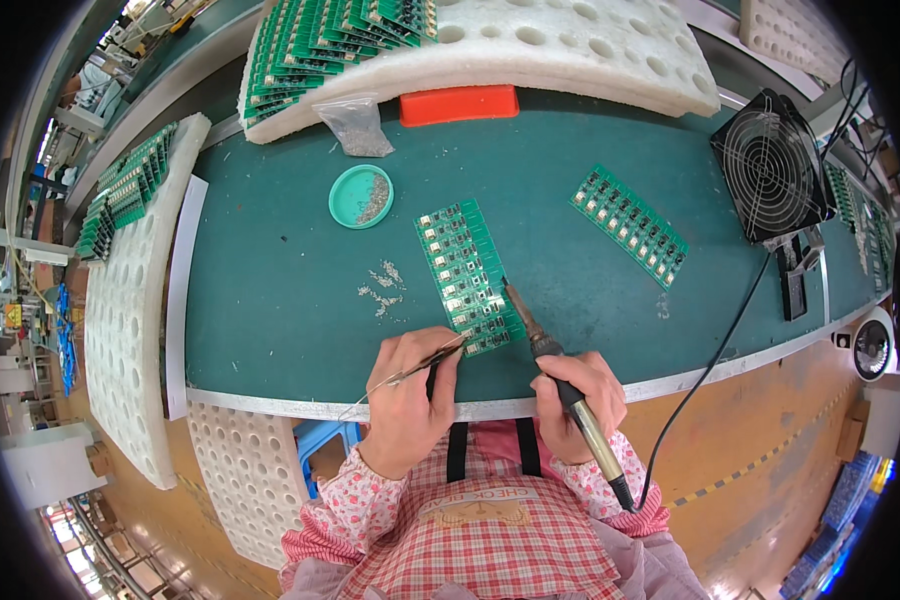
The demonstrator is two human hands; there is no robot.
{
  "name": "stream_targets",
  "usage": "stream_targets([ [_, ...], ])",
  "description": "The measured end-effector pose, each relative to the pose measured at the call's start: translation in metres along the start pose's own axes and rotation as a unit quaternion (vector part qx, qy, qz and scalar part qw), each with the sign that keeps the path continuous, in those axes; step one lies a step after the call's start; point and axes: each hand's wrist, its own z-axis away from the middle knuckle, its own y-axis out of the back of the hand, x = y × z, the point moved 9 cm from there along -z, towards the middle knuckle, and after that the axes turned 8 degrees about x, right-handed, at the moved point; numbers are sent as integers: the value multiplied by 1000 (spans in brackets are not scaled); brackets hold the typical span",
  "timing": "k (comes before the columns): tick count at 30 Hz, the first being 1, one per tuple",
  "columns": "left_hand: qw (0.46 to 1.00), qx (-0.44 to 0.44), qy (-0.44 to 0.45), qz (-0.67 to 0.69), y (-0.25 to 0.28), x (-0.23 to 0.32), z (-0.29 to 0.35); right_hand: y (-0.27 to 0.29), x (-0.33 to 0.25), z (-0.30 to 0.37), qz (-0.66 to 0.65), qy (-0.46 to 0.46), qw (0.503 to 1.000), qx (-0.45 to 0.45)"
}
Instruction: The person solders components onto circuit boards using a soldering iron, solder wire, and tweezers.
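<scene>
A green circuit board panel (458, 262) lies on the bench in front of me, with rows of small white and black parts. My right hand (582, 400) is closed around a soldering iron (570, 392); its tip is at the panel's right edge. My left hand (406, 392), at the panel's near end, pinches dark tweezers (432, 361) that point at the lowest row. A thin wire (358, 404) trails from the same hand toward the bench edge. I cannot tell whether the tweezers grip a part.
A second circuit board panel (630, 226) lies right, near a black fan (770, 165). Left are loose small parts (382, 286) and a round green dish (340, 207). Behind stand a plastic bag (358, 126), a red tray (460, 104) and a white foam rack (570, 60) of boards.
</scene>
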Motion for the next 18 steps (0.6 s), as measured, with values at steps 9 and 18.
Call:
stream_targets([
  [9,1000,5,3,7,1,0,1,22,6,9,-233,-44,967,97],
  [18,1000,0,5,6,1,0,0,19,3,7,-233,-62,967,80],
])
